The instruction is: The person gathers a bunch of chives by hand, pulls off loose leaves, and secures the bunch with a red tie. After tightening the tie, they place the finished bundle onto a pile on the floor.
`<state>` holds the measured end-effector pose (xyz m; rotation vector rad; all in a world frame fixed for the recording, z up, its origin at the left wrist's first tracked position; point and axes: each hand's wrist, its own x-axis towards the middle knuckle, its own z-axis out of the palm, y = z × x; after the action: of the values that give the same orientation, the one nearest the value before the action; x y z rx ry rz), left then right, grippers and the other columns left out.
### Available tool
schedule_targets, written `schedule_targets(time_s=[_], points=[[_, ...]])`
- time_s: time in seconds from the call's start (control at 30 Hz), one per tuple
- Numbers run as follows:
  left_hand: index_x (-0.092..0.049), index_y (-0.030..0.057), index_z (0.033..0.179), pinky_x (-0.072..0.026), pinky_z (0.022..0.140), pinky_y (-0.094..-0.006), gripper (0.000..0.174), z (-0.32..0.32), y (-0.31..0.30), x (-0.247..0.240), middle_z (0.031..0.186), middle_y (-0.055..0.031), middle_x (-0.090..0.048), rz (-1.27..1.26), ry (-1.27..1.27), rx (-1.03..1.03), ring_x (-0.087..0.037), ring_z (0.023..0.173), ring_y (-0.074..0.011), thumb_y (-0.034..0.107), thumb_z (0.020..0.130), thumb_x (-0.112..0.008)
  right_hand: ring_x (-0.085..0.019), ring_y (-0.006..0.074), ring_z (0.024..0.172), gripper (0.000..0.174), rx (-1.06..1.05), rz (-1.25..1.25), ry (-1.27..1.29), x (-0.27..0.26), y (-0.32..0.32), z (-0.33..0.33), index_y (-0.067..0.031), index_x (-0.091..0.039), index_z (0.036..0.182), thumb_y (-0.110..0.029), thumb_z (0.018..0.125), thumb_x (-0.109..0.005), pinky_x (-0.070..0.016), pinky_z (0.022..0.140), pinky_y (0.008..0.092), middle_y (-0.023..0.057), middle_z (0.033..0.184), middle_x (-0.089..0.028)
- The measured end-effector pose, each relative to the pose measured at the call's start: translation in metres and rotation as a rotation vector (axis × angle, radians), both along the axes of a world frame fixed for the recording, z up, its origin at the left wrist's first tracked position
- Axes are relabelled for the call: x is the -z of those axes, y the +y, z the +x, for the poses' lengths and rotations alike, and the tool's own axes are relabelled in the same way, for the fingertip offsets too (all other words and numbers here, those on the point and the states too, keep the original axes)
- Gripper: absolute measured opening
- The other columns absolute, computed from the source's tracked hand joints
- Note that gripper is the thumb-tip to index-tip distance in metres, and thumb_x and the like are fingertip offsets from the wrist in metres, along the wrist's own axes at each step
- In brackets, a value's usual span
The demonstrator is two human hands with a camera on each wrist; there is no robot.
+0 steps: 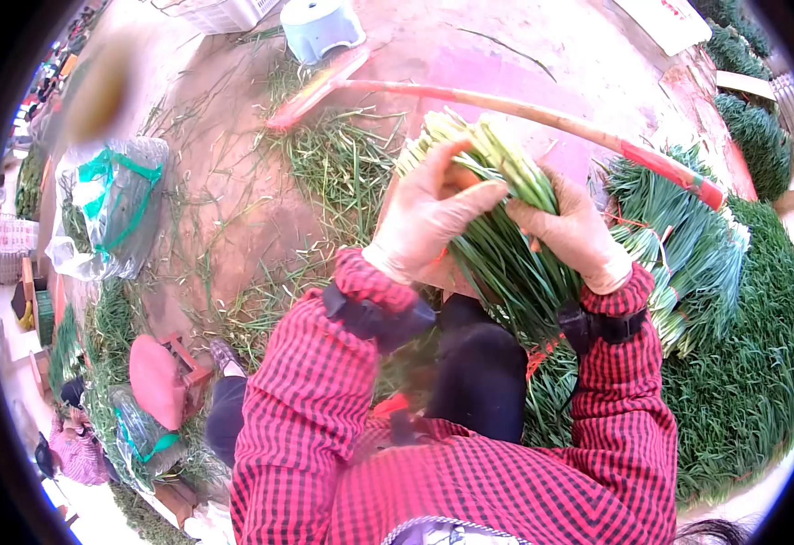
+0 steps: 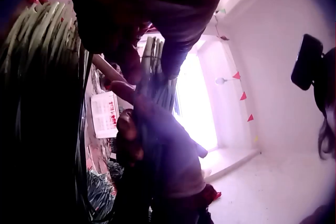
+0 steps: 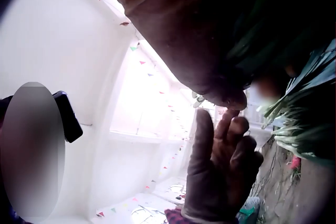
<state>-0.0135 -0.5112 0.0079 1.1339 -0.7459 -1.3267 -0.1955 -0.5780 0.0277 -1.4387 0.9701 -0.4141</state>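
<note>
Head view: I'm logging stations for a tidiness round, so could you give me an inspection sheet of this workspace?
Surface: floor, strewn with green cuttings.
Job's things: leafy bunch, pale stem ends pointing away from the person; more bundles lie to the right.
Clutter: long-handled tool beyond the bunch.
Grippers: right hand grips the bunch; left hand is at the stems, its hold unclear.
Cables: nothing seen.
Surroundings: pale stool, pink seat, plastic-wrapped pack.

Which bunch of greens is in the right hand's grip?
The bunch of greens mid-frame in the head view, pale stem ends pointing forward. The right hand grips it; the other bunches lie piled to the right, untouched.
</note>
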Motion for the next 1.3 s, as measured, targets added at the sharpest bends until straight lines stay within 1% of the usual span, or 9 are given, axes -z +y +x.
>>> schedule_targets(time_s=[0.13,0.33,0.5,0.67,0.9,1.0,1.07,1.13,1.3], points=[[-0.066,0.0037,0.107,-0.0413,0.052,-0.0193,0.018,0.01,0.006,0.01,0.076,0.0007,-0.063,0.019,-0.114,0.217,-0.055,0.062,-0.0041,0.017,0.095,-0.065,-0.059,0.0084,0.072,0.06,-0.052,0.05,0.078,-0.002,0.005,0.002,0.0005,-0.044,0.14,-0.014,0.087,-0.067,-0.0488,0.06,0.0238,0.0045,0.102,-0.064],[-0.068,0.0072,0.098,-0.0416,0.053,-0.021,0.022,0.07,0.032,0.035,0.069,0.0017,-0.061,-0.088,-0.069,-0.287,-0.054,0.059,-0.0061,0.028,0.096,-0.063,-0.059,0.0092,0.072,0.055,-0.072,0.063,0.077,0.002,0.005,-0.001,-0.0002,-0.047,0.137,-0.011,0.087,-0.066,-0.0485,0.059,0.0238,0.0052,0.099,-0.064],[-0.069,0.008,0.102,-0.0436,0.062,-0.0191,0.027,0.115,0.059,0.07,0.082,0.0038,-0.063,0.333,-0.126,-0.579,-0.057,0.074,-0.0059,0.032,0.092,-0.069,-0.057,0.0076,0.07,0.051,0.034,-0.056,0.137,-0.007,-0.002,0.001,-0.0047,-0.052,0.135,-0.012,0.087,-0.067,-0.0475,0.057,0.023,0.0018,0.092,-0.063],[-0.057,0.0133,0.132,-0.0511,0.074,-0.025,0.053,0.07,0.066,0.079,0.1,-0.001,-0.063,0.018,-0.369,-0.39,-0.058,0.083,-0.0086,0.01,0.083,-0.075,-0.056,0.0062,0.068,0.053,-0.063,0.176,0.006,-0.009,0.009,0.022,-0.004,-0.049,0.137,-0.009,0.088,-0.066,-0.0471,0.056,0.0217,-0.0002,0.088,-0.061],[-0.067,0.003,0.105,-0.0488,0.071,-0.0223,0.02,0.03,0.057,0.031,0.084,0.001,-0.067,-0.043,-0.04,0.019,-0.06,0.079,-0.0064,0.018,0.092,-0.067,-0.058,0.008,0.063,0.048,-0.17,0.272,-0.039,0.005,0.033,0.046,-0.002,-0.05,0.132,-0.008,0.088,-0.066,-0.0486,0.057,0.0237,0.0026,0.09,-0.063],[-0.067,0.0044,0.094,-0.0486,0.065,-0.0229,0.016,0.043,0.061,0.029,0.079,0.0023,-0.065,0.009,-0.498,-0.145,-0.06,0.072,-0.0065,0.02,0.093,-0.067,-0.058,0.0082,0.063,0.048,-0.157,0.298,0.0,0.003,0.03,0.041,-0.0015,-0.05,0.132,-0.007,0.087,-0.066,-0.0488,0.057,0.0238,0.0031,0.088,-0.063],[-0.067,0.0068,0.092,-0.047,0.061,-0.0226,0.012,0.061,0.062,0.048,0.074,0.0031,-0.064,0.006,-0.241,-0.353,-0.059,0.065,-0.0068,0.019,0.092,-0.067,-0.058,0.0082,0.063,0.048,-0.135,0.307,0.016,-0.001,0.027,0.035,-0.0013,-0.05,0.132,-0.006,0.086,-0.066,-0.0489,0.056,0.024,0.0032,0.088,-0.063],[-0.067,0.0038,0.095,-0.0479,0.067,-0.0237,0.012,0.091,0.071,0.058,0.077,0.0027,-0.061,0.15,-0.125,-0.454,-0.057,0.071,-0.0093,0.014,0.09,-0.069,-0.062,0.0143,0.065,0.047,-0.043,0.087,0.091,0.0,0.022,0.031,-0.0021,-0.053,0.127,-0.008,0.083,-0.068,-0.0516,0.06,0.0293,0.007,0.086,-0.063],[-0.064,0.0042,0.108,-0.05,0.085,-0.0334,0.035,0.086,0.092,0.129,0.104,-0.0092,-0.063,0.141,-0.618,-0.399,-0.061,0.092,-0.0199,0.023,0.082,-0.076,-0.068,0.033,0.083,0.05,0.112,-0.881,0.554,0.009,0.007,0.037,-0.0055,-0.052,0.129,-0.018,0.083,-0.067,-0.0536,0.077,0.0392,0.0199,0.099,-0.065]])
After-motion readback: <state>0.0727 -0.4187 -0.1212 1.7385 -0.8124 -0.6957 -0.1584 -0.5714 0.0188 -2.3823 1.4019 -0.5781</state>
